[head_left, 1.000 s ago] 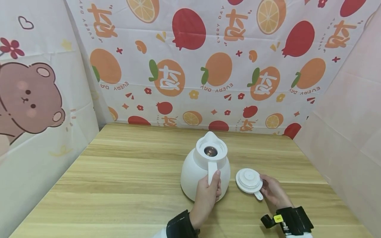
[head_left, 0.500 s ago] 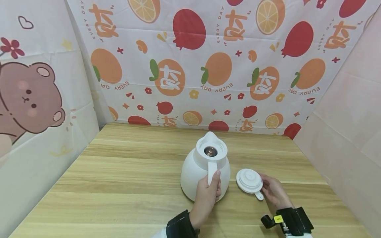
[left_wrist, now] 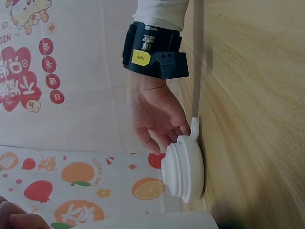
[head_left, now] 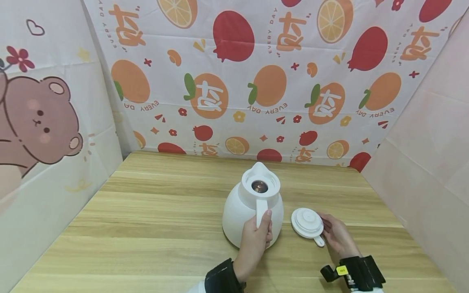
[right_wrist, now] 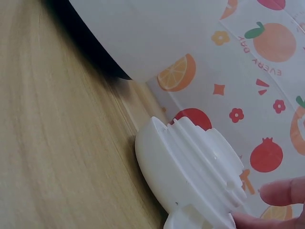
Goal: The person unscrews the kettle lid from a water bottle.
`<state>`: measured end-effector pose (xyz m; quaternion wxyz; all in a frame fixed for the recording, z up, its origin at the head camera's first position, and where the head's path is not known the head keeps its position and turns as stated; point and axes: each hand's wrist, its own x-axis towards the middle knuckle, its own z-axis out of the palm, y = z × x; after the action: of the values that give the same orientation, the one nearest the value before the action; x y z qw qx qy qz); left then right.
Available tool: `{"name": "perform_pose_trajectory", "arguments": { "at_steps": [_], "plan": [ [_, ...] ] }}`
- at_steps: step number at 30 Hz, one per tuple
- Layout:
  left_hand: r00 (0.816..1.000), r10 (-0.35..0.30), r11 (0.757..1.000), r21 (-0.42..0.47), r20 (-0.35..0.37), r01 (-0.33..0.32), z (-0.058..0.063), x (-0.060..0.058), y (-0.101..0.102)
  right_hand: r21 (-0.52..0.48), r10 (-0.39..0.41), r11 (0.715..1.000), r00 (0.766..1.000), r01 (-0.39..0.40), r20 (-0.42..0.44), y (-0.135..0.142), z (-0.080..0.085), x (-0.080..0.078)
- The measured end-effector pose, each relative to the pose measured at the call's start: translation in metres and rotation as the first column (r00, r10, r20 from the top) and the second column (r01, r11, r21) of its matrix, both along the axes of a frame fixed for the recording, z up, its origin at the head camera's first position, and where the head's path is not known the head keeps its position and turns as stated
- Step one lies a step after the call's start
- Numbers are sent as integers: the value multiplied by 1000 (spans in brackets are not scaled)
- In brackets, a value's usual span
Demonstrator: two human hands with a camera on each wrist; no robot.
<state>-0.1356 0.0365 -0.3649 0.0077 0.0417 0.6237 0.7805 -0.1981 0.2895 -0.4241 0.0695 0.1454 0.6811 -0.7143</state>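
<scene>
A white thermos jug [head_left: 234,211] stands upright on the table, its round mouth uncovered and its spout facing away. My left hand [head_left: 253,238] grips the jug's handle [head_left: 261,209], thumb along the top. To the right of the jug, the white lid [head_left: 307,221] lies upside down, its stepped plug side up and its small tab toward me. My right hand [head_left: 340,237] is at the lid's right edge. In the right wrist view, the thumb [right_wrist: 281,192] is apart from the lid, while another finger [right_wrist: 252,222] is right at its rim.
The wood-grain table [head_left: 146,228] lies under everything. A fruit-print cloth [head_left: 234,93] hangs behind it, with a bear-print cloth [head_left: 99,154] on the left and a pale cloth [head_left: 428,162] on the right. Both wrists wear black bands [head_left: 362,272].
The lid has shifted very slightly to the right, with my right fingers still at its edge. My left hand and the jug have not moved.
</scene>
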Motion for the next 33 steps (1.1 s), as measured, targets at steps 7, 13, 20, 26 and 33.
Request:
{"name": "perform_pose_trajectory", "arguments": {
  "at_steps": [7, 13, 20, 26, 33],
  "plan": [
    [1000, 0, 1000, 4, -8, 0, -1, 0, 0, 36, 25, 999, 999, -24, -21, 1, -2, -2],
    [1000, -4, 1000, 4, 0, 4, 0, 2, 0, 57, 37, 998, 999, -35, -29, 1, -2, -2],
    [998, -26, 1000, 1, 50, 26, 2, 2, -1, 108, 28, 994, 999, -23, -45, -1, 1, 1],
    [995, -76, 997, 1, 60, 76, 3, 3, -4, 79, 37, 996, 998, -32, -55, -2, 3, 2],
    [991, -119, 993, 1, 65, 120, 5, 3, -6, 106, 47, 993, 998, -41, -51, -1, 5, 2]
  ]
}}
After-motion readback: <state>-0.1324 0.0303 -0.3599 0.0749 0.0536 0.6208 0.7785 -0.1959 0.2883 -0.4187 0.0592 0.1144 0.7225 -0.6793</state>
